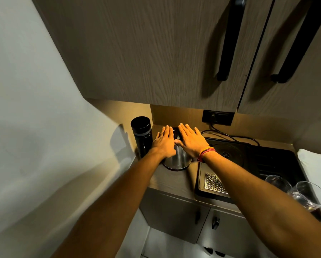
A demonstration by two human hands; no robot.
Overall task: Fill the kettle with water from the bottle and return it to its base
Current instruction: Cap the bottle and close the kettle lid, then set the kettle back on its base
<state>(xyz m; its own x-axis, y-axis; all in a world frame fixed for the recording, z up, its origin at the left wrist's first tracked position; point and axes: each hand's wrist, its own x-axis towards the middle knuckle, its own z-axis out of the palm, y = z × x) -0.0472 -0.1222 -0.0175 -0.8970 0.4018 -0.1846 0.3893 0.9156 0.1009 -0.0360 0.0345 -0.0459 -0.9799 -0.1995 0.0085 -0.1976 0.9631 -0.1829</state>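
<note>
One steel kettle (178, 158) is sitting on its base on the counter (171, 180), just right of one black bottle (142, 137). Both hands, left (164, 141) and right (190, 140), are hovering over it, fingers spread flat, gripping nothing. Two glasses (293, 190) are standing far right, beside one black tray (253, 164).

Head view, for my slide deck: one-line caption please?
Both hands, left and right, spread flat over the steel kettle, black bottle standing beside it.
</note>
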